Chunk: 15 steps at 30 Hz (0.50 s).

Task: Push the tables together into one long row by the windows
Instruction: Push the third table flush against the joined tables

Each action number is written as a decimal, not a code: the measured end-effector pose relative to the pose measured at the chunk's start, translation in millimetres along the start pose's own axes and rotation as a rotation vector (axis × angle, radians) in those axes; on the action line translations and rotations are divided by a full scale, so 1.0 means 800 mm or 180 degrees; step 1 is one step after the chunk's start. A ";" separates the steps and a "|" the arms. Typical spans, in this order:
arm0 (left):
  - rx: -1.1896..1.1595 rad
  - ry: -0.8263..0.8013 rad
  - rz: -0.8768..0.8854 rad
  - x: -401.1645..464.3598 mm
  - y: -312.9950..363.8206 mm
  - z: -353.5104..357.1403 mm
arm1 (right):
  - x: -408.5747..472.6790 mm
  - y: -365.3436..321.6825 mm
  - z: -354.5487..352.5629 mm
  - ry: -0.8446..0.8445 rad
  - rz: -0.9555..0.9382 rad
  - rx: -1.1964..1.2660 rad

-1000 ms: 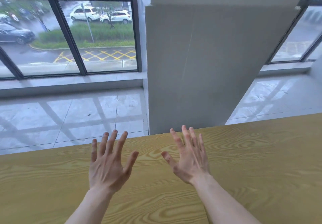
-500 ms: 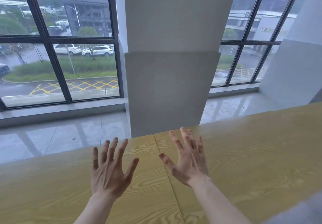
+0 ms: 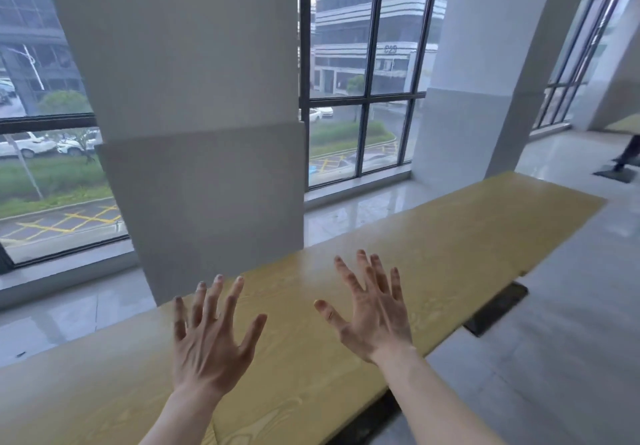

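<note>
A long yellow wood-grain table top (image 3: 467, 233) runs from the lower left to the right, parallel to the windows (image 3: 360, 105). A seam at the bottom near my left forearm marks where another table top (image 3: 86, 396) adjoins it. My left hand (image 3: 211, 340) and my right hand (image 3: 370, 309) are raised above the table, fingers spread, holding nothing. Whether they touch the surface I cannot tell.
A wide grey pillar (image 3: 194, 133) stands just behind the tables, a second pillar (image 3: 485, 74) further right. Glossy tiled floor (image 3: 571, 306) lies to the right, with a dark table base (image 3: 498, 309) under the edge. Another dark base (image 3: 620, 167) stands at the far right.
The view has swung to the right, so the table's right end and the second pillar have come into sight. Both hands stay spread above the table.
</note>
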<state>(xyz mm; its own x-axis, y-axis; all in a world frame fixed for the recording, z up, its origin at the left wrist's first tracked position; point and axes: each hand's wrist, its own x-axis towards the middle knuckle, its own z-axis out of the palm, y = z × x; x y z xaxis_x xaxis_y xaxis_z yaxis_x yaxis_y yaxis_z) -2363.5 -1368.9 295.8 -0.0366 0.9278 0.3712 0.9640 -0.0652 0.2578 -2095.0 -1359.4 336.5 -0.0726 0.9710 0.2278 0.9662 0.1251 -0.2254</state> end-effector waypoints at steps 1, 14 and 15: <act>-0.0058 -0.0003 0.0071 0.005 0.039 0.009 | -0.006 0.036 -0.015 0.0012 0.0071 -0.0013; -0.0602 -0.0201 0.1236 0.074 0.488 0.137 | -0.063 0.448 -0.135 0.0357 0.1121 -0.0233; -0.0640 -0.0230 0.1291 0.081 0.516 0.151 | -0.063 0.476 -0.137 0.0378 0.1185 -0.0250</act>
<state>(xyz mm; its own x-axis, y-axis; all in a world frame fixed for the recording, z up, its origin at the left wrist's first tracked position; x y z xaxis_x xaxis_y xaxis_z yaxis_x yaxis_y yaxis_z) -1936.2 -1291.2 318.7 0.3587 0.8354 0.4165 0.8261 -0.4918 0.2750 -1696.1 -1382.7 343.3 0.3108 0.9162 0.2530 0.9374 -0.2515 -0.2410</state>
